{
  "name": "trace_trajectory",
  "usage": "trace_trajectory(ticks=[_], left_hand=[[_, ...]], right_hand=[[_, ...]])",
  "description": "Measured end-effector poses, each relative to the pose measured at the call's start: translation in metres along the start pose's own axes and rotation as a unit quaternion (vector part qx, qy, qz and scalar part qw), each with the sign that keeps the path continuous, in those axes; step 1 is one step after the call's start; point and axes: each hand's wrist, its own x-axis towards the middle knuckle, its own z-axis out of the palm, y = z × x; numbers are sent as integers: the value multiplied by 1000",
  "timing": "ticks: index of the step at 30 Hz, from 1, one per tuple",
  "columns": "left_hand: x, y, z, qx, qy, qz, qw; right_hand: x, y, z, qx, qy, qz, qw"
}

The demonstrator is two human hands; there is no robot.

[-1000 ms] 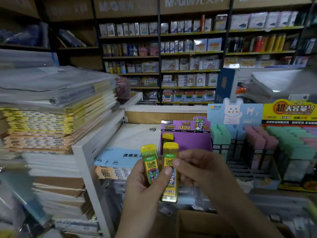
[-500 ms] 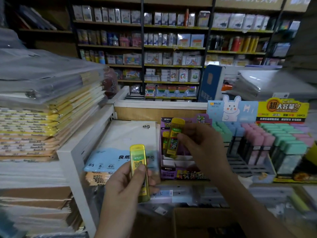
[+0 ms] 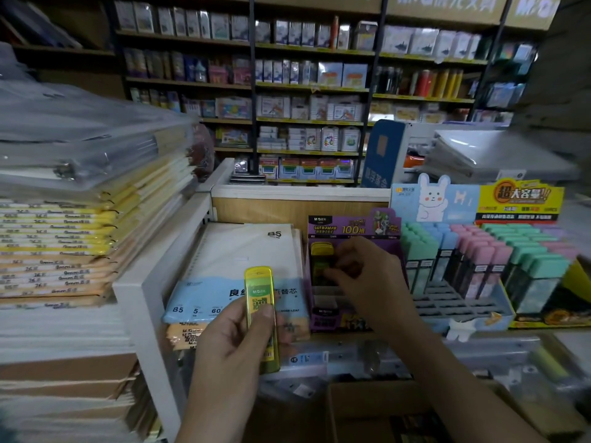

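Left hand (image 3: 230, 343) grips a yellow lead case (image 3: 259, 302) upright, thumb across it, over the B5 paper pack (image 3: 243, 251). Right hand (image 3: 364, 276) pinches a second yellow case (image 3: 319, 255) at the purple display box (image 3: 351, 228) left wall. Empty slots below it.

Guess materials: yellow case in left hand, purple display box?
Yellow case: likely hard plastic, glossy and translucent; its tinted top lets light through. Purple display box: probably printed cardboard, fairly matte; thin flat header panel with a cut-out outline.
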Motion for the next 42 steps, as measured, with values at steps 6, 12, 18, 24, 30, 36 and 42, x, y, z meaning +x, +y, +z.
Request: trace_trajectory(ticks=[6,12,18,24,30,36,42], left_hand=[[-1,0,1,25,0,7,1000],[-3,4,9,42,-3,32,999],[-10,6,38,26,-6,57,998],[-21,2,64,50,-20,59,997],[-11,14,73,182,-40,145,972],[14,29,76,218,-77,170,958],[41,36,68,215,-60,192,956]], right_hand=[[-1,1,2,-34,-6,9,999],[-8,-5,-12,29,36,-35,998],[-23,-23,-36,278,-140,-38,950],[-29,-11,-45,341,-165,21,925],[-32,1,-63,321,-177,4,930],[-40,14,-79,317,-98,-29,943],[-52,72,-105,44,24,-91,995]])
